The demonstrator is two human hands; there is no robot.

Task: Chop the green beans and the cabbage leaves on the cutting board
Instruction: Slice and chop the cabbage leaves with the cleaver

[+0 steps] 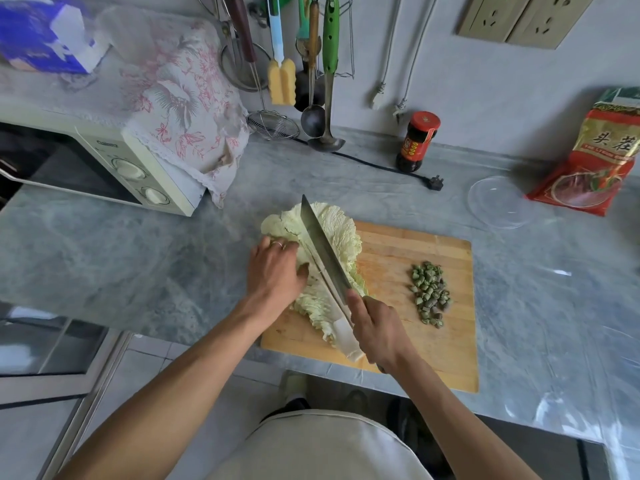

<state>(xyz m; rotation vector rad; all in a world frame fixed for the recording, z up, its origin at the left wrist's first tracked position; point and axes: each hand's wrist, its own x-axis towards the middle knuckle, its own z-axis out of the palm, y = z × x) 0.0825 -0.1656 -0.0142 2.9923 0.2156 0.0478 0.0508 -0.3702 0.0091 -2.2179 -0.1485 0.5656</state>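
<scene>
Grey counter (138, 265) | cutting board (443, 341) | left hand (277, 271) flat, fingers spread, presses cabbage leaves (332, 230) | right hand (379, 332) grips knife (323, 252) | chopped green beans (429, 292) at 3 o'clock

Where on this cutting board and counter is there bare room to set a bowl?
Bare wood lies on the cutting board between the cabbage leaves and the chopped green beans, and along its near edge. Bare counter stretches left of the left hand, below the microwave. The board's left end is crowded.
</scene>
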